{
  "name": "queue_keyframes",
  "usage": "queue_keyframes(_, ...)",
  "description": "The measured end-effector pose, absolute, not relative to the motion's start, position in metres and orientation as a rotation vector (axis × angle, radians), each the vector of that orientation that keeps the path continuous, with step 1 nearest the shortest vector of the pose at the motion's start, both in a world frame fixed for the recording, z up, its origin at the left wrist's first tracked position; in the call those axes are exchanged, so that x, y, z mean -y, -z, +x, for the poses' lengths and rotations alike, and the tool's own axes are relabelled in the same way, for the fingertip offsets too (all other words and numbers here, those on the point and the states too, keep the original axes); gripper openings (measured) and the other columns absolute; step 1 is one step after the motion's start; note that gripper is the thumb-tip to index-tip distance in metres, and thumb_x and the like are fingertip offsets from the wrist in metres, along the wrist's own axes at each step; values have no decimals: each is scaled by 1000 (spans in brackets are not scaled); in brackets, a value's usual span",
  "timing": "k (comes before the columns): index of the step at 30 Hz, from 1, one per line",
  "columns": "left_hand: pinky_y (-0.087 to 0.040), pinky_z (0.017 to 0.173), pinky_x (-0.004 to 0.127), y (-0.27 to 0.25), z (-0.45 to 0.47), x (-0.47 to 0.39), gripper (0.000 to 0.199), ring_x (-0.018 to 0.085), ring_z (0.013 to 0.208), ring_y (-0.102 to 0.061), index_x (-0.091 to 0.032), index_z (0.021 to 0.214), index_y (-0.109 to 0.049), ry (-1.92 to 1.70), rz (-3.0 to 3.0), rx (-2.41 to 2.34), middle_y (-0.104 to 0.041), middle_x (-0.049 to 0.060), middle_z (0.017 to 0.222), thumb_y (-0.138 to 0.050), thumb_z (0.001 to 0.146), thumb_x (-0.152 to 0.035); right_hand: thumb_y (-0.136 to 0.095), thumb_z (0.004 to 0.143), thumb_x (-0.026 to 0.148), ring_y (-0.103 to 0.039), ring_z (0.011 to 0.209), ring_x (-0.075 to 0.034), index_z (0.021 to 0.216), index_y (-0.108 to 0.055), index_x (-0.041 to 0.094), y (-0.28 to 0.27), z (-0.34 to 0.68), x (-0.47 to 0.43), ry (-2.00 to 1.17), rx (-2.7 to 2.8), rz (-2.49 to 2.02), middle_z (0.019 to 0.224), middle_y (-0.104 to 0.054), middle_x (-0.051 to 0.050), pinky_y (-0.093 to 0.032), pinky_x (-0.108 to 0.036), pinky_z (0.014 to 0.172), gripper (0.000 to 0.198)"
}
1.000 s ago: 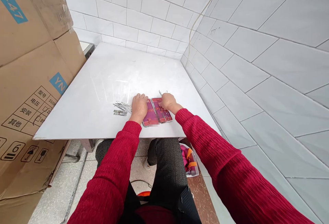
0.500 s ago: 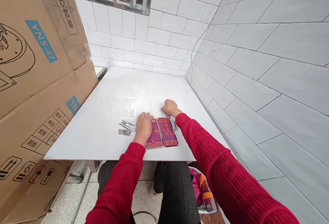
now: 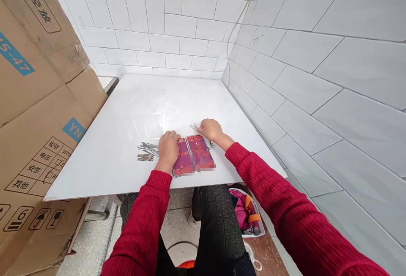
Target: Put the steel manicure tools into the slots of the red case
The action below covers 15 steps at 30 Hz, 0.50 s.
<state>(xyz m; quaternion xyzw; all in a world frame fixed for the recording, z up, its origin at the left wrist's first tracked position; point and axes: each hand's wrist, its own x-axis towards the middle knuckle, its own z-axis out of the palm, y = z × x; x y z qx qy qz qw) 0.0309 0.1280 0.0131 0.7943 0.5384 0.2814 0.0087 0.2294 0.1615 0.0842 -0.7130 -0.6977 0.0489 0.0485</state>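
Basically, purple-and-red case (image 3: 200,146) lies open on the bench (image 3: 165,98), near its front edge, two halves side by side; each half's long axis runs roughly from the person toward the far wall. Left hand (image 3: 169,147) is palm-down at the case's left edge, fingers close together; palm hidden, so can't tell if anything is under it. Right hand (image 3: 210,129) sits just past the far right corner, fingertips pinched narrow, apparently on a thin metal tool (image 3: 193,127) whose ends poke out left and slightly away. Key relation: case lies toward the person and left of the right hand, but just right of the left hand; the tool is beyond the case's far edge, right hand nearer to it. Contact between right hand and case unclear. Small metal pieces (image 3: 211,143) lie right of the case, partly under the right hand. Loose metal tools (image 3: 148,147) heap left of the left hand, nail clippers (image 3: 145,157) just on their near side. Further out: cardboard box (image 3: 41,102) left, tiled wall (image 3: 311,69) right.
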Motion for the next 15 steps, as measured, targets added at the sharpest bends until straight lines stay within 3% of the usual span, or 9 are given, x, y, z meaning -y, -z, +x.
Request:
queue_keyframes(4, -46, 92, 42, -16, 32, -128, 37, 26, 108, -56, -24, 97, -71, -851, 2481, -1663, -68, 7, 109, -43, 88, -2, -66, 88, 43, -67, 71, -16, 72, -70, 18, -80, 250, -133, -456, 2022, -2223, 71, -72, -5, -41, -22, 58, 29)
queue_keyframes(7, -46, 91, 42, -18, 33, -128, 37, 26, 107, -56, -23, 97, -70, -838, 2478, -1658, -68, 8, 108, -42, 87, -1, -65, 89, 36, -63, 59, -12, 64, -67, 18, -76, 251, -129, -701, 1950, -2154, 60, -67, -1, -41, -19, 56, 31)
queue_keyframes(15, -46, 90, 41, -18, 33, -128, 38, 26, 106, -57, -23, 97, -70, -855, 2466, -1637, -68, 7, 105, -40, 89, -1, -63, 81, 19, -60, 57, -12, 59, -65, 16, -72, 237, -139, -518, 1921, -2163, 61, -67, -3, -38, -21, 51, 22)
